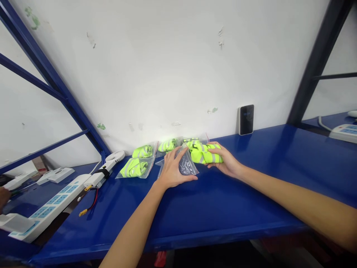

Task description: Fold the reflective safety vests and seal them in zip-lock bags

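My right hand [223, 160] is wrapped round the right end of a rolled-up neon yellow reflective vest [202, 153] with grey bands. The roll is outside any bag that I can make out. My left hand [173, 169] has its fingers spread and thumb stretched out, resting over a clear zip bag [188, 165] that looks flat. Behind and left of my hands are more vests packed in clear bags: one at the front left [134, 168], one behind it [142, 151], and others by the wall [167, 145], partly hidden.
A blue tabletop [223, 208] meets a white wall. To the left are a white fan [115, 156], a power strip [55, 201] and a cable with yellow connectors [89, 208]. A dark-screened device [246, 120] leans on the wall. Another person's hand [3, 197] shows at far left.
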